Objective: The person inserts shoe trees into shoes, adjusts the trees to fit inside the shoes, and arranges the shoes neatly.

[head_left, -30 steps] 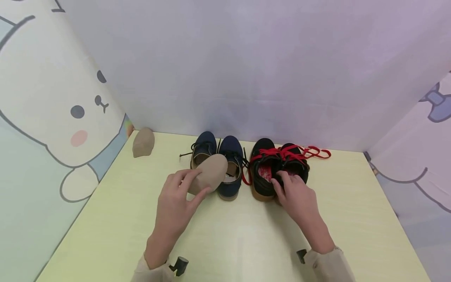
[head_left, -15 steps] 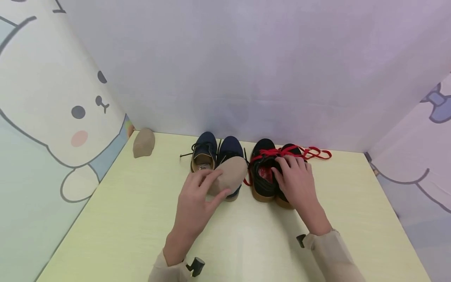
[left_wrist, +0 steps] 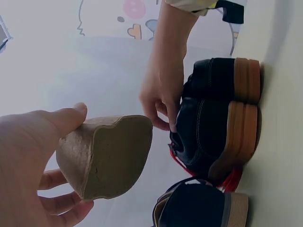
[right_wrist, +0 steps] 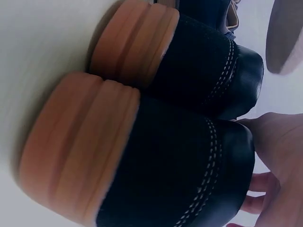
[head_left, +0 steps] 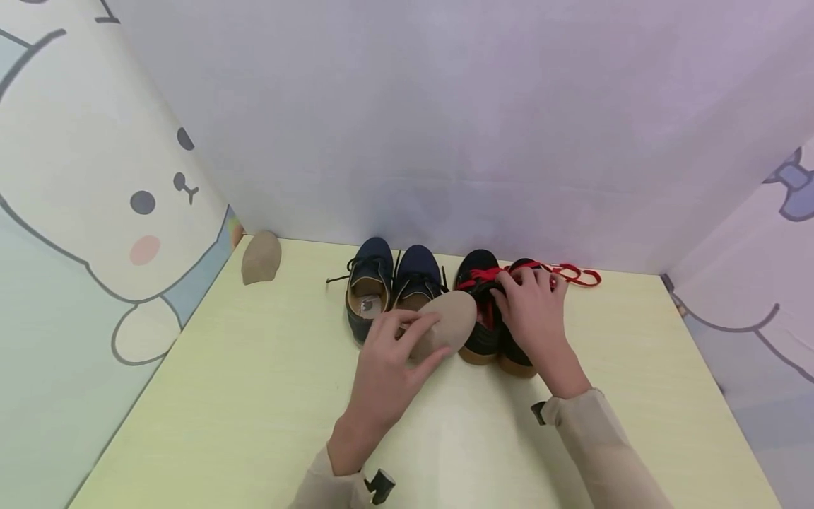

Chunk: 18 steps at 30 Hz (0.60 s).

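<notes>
My left hand (head_left: 384,364) holds a beige moulded shoe insert (head_left: 451,318) between thumb and fingers, raised above the navy shoes' heels and next to the black pair. In the left wrist view the insert (left_wrist: 120,158) turns its hollow end toward the camera. My right hand (head_left: 534,304) reaches over the black shoes with red laces and pinches at the opening of the left black shoe (head_left: 478,343), near its tongue. The fingertips there are partly hidden. In the right wrist view both black shoes' heels (right_wrist: 175,156) fill the middle, with my right hand (right_wrist: 281,156) beyond.
A pair of navy lace-up shoes (head_left: 369,283) stands left of the black pair, toes toward the back wall (head_left: 407,141). Another beige insert (head_left: 261,258) lies at the table's back left corner. Loose red laces (head_left: 575,274) trail to the right on the pale table (head_left: 254,396).
My left hand has carried the insert rightward, from over the navy shoes to beside the black ones. My right hand has moved slightly forward toward the red laces and tongue.
</notes>
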Each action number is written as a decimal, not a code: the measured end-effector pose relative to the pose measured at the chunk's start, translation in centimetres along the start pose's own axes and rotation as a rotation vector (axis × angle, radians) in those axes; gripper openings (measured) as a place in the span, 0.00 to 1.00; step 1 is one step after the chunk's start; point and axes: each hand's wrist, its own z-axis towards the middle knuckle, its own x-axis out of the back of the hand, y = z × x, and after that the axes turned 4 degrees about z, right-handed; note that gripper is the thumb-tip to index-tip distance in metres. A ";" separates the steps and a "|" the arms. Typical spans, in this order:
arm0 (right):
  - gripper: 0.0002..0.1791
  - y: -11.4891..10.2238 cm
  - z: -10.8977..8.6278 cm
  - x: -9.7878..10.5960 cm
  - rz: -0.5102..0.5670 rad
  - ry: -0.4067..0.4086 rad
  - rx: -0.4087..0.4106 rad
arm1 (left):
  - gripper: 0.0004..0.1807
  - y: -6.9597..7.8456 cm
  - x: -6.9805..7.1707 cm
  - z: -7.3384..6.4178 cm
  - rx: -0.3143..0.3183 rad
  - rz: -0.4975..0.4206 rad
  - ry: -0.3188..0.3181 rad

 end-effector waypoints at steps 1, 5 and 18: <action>0.11 0.0 0.1 0.0 -0.006 0.002 -0.002 | 0.26 0.2 -0.2 0.1 -0.003 -0.006 0.003; 0.10 -0.1 0.5 0.1 -0.026 0.007 -0.012 | 0.25 0.8 -0.7 0.5 -0.009 -0.027 0.003; 0.08 0.0 1.4 0.2 -0.024 -0.027 -0.013 | 0.25 1.4 -1.9 1.1 -0.043 0.007 -0.009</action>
